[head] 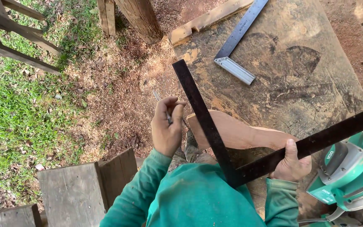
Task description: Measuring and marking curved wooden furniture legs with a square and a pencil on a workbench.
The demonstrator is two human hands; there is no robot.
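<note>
your left hand (167, 130) pinches a pencil (161, 105), your right hand (290, 164) grips the big dark square (215, 143) over the cut wood shape (236, 132) on the bench (295, 63), and if your grip slips, the square could slide crooked.

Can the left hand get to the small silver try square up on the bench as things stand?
Probably not right away. The left hand is closed around a pencil, and the large dark framing square lies between it and the try square. The bench top around the try square is otherwise bare.
</note>
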